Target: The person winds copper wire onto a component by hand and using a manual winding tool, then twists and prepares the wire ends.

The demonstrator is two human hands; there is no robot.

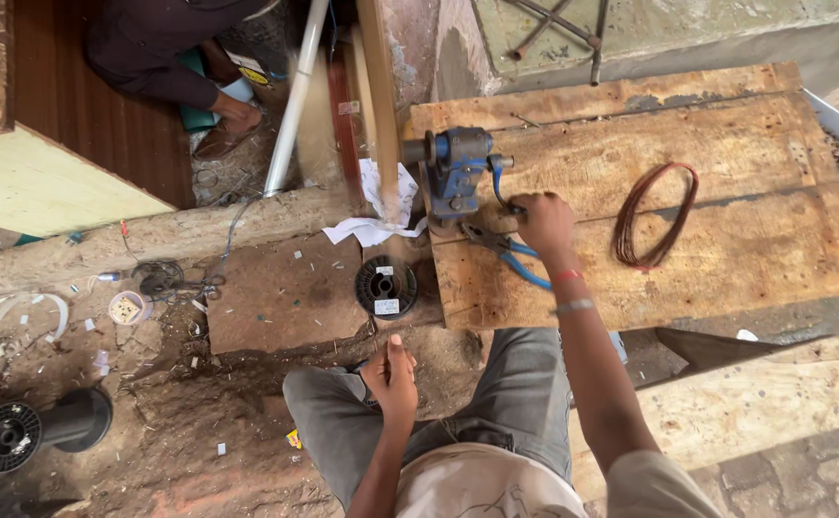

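Seen from above, grey-trousered knees (496,403) sit closest, with the person's two bare arms reaching forward. Their left hand (392,379) hangs above the left knee, fingers curled loosely, grasping nothing that can be made out. Their right hand (541,223) rests on a worn wooden board (726,278), clenched around the handle of a blue hand-cranked winding machine (453,173) mounted at the board's left end. Blue-handled pliers (506,251) lie just beside that hand. Well to the right, a coil of reddish wire (621,225) lies flat on the board. Left of the board, a black spool (386,286) stands on dirt ground.
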